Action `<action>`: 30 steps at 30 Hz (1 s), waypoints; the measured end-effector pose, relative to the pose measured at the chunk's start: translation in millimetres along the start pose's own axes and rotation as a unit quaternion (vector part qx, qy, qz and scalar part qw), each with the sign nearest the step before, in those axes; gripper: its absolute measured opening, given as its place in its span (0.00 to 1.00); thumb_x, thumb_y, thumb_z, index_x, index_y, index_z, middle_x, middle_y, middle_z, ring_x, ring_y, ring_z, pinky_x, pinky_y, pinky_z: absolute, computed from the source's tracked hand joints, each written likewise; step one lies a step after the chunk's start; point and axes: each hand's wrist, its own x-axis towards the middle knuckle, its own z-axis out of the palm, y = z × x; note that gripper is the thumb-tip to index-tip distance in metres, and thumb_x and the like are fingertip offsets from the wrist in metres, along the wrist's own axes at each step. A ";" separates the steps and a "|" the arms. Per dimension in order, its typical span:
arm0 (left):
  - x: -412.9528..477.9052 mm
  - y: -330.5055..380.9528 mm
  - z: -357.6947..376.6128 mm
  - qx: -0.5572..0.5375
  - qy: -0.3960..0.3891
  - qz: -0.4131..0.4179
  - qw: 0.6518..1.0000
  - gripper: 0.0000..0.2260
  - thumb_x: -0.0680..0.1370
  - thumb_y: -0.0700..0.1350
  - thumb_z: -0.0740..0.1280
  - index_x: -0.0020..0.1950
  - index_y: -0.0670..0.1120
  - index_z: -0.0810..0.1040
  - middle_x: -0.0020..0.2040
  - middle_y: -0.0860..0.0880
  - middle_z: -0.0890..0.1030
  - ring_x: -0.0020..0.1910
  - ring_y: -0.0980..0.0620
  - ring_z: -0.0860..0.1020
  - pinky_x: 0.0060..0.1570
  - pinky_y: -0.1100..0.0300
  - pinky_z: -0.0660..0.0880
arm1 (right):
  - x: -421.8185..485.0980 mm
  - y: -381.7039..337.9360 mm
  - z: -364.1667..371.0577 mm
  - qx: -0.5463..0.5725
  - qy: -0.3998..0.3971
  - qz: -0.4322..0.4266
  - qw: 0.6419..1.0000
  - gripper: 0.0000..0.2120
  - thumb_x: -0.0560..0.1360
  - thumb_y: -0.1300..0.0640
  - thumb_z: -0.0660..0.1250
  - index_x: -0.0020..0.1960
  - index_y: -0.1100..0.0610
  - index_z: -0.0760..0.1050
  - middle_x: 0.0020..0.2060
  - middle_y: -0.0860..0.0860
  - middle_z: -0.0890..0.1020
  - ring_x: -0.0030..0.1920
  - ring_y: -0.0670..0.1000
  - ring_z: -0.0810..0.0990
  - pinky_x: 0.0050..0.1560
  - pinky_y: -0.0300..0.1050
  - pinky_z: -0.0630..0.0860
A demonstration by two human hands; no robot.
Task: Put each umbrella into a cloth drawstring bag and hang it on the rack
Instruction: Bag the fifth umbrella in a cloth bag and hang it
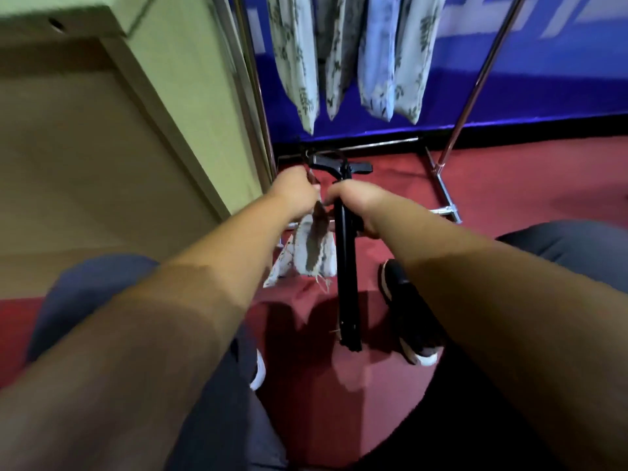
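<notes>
A red floor (pixel 492 185) meets a blue wall (pixel 543 83). Four hanging bags (pixel 339 62) are on the metal rack (pixel 479 83). The left hand (pixel 295 190) has its fingers pinched on the top of a limp bag (pixel 311 253). The right hand (pixel 360 205) has its fingers wrapped round the black umbrella (pixel 346 283), which stands upright just beside that bag.

A pale cabinet (pixel 190 107) stands on red carpet (pixel 492 185) (blue wall (pixel 543 79) behind).

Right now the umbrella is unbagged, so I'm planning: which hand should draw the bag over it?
Probably left: the left hand pinches the cloth drawstring bag beside the black umbrella, which the right hand grips.
</notes>
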 end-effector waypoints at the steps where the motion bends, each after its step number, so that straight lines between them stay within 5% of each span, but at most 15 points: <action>1: 0.1 11.3 -18.6 -0.004 0.005 0.018 1.000 0.12 0.83 0.46 0.70 0.63 0.42 0.83 0.60 0.41 0.85 0.61 0.41 0.82 0.61 0.53 0.77 | -8.7 -15.4 -3.4 0.004 -0.015 -0.015 1.000 0.04 0.75 0.59 0.66 0.45 0.57 0.79 0.37 0.54 0.82 0.30 0.52 0.81 0.34 0.41 0.83; 4: 1.9 37.6 -64.9 -0.069 0.025 0.059 0.996 0.09 0.79 0.43 0.75 0.58 0.46 0.84 0.57 0.45 0.86 0.58 0.44 0.84 0.59 0.53 0.80 | -35.4 -54.4 -13.3 0.033 -0.040 -0.059 0.997 0.07 0.77 0.61 0.63 0.41 0.56 0.76 0.32 0.52 0.76 0.29 0.51 0.77 0.31 0.38 0.80; 8: -11.4 43.0 -89.2 -0.088 0.008 0.105 0.991 0.23 0.72 0.36 0.79 0.64 0.52 0.81 0.59 0.48 0.83 0.53 0.48 0.84 0.53 0.53 0.82 | -50.2 -65.5 -19.9 0.118 -0.038 -0.101 0.987 0.04 0.75 0.62 0.65 0.46 0.54 0.77 0.36 0.55 0.79 0.33 0.56 0.78 0.41 0.49 0.81; 10: -15.3 27.0 -76.3 -0.077 0.024 0.090 0.993 0.22 0.74 0.33 0.76 0.62 0.53 0.82 0.58 0.49 0.84 0.52 0.47 0.85 0.50 0.50 0.84 | -48.5 -59.6 -18.6 0.152 -0.040 -0.100 0.982 0.07 0.76 0.64 0.64 0.48 0.53 0.76 0.36 0.56 0.79 0.32 0.56 0.77 0.43 0.52 0.80; 15: -7.5 22.5 -57.7 -0.038 0.136 0.046 0.989 0.05 0.80 0.48 0.72 0.55 0.51 0.85 0.46 0.51 0.83 0.46 0.48 0.80 0.43 0.57 0.73 | -32.4 -67.1 -7.8 0.132 -0.034 -0.117 0.984 0.04 0.74 0.62 0.67 0.48 0.54 0.77 0.36 0.56 0.76 0.29 0.56 0.77 0.38 0.49 0.81; 18: -2.3 26.2 -56.9 -0.005 0.131 0.044 0.990 0.14 0.83 0.55 0.68 0.48 0.46 0.84 0.39 0.49 0.83 0.38 0.46 0.79 0.36 0.58 0.69 | -19.4 -72.5 -8.9 0.124 -0.029 -0.119 0.985 0.08 0.72 0.60 0.68 0.52 0.54 0.79 0.44 0.58 0.78 0.33 0.57 0.79 0.44 0.52 0.82; 22: 10.2 22.8 -56.6 -0.129 0.077 -0.025 0.988 0.16 0.82 0.55 0.70 0.38 0.47 0.81 0.27 0.51 0.77 0.26 0.50 0.74 0.28 0.62 0.66 | -6.1 -76.4 -16.1 0.045 -0.015 -0.127 0.991 0.23 0.62 0.57 0.69 0.56 0.62 0.83 0.46 0.59 0.79 0.35 0.58 0.81 0.44 0.55 0.84; 26: 25.2 18.0 -59.8 -0.249 0.055 -0.077 0.964 0.05 0.81 0.48 0.72 0.50 0.51 0.87 0.26 0.56 0.77 0.18 0.61 0.68 0.21 0.70 0.62 | 2.1 -75.5 -19.1 -0.014 0.000 -0.164 0.986 0.15 0.72 0.56 0.76 0.54 0.58 0.77 0.44 0.58 0.81 0.35 0.59 0.83 0.45 0.63 0.86; 28: 28.0 16.0 -59.5 -0.276 0.034 -0.088 0.957 0.05 0.80 0.47 0.72 0.51 0.51 0.88 0.30 0.55 0.82 0.26 0.60 0.75 0.28 0.70 0.68 | 6.6 -72.0 -19.1 -0.029 0.000 -0.193 0.981 0.25 0.73 0.49 0.80 0.63 0.56 0.74 0.50 0.57 0.85 0.38 0.59 0.87 0.45 0.65 0.87; 30: 31.8 16.0 -59.2 -0.304 0.028 -0.111 0.946 0.08 0.75 0.50 0.73 0.50 0.50 0.89 0.42 0.48 0.88 0.42 0.48 0.84 0.45 0.60 0.78 | 8.4 -69.6 -18.2 -0.026 0.007 -0.230 0.973 0.31 0.71 0.44 0.82 0.66 0.54 0.74 0.54 0.56 0.85 0.44 0.56 0.88 0.44 0.61 0.88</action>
